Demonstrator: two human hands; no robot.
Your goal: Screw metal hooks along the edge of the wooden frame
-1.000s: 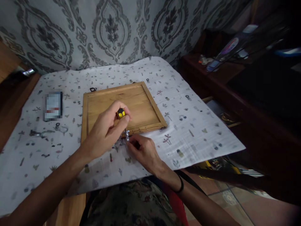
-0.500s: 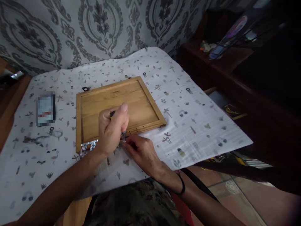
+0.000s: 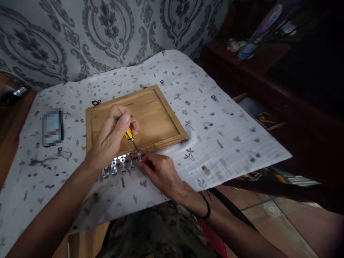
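Note:
My left hand (image 3: 111, 134) is closed around the handle of a yellow and black screwdriver (image 3: 129, 134). The screwdriver's shaft slants down to the near edge of a framed wooden panel (image 3: 150, 111) lying flat on the table. Its tip meets a small shiny metal hook (image 3: 139, 156) at that edge. My right hand (image 3: 161, 173) pinches the lower end of this hook between thumb and fingertips. Further left along the same edge stands a row of several similar metal hooks (image 3: 123, 164), partly behind my left wrist.
A white printed cloth (image 3: 228, 157) covers the table. A phone-like object (image 3: 53, 127), its face pixelated, lies at the left. Below it is a small metal item (image 3: 43, 162) I cannot make out. At the right stand dark furniture and an open drawer (image 3: 258, 111).
My left hand has shifted left and up, uncovering the screwdriver's handle and shaft and more of the hook row. My right hand remains at the same hook. The view has moved slightly.

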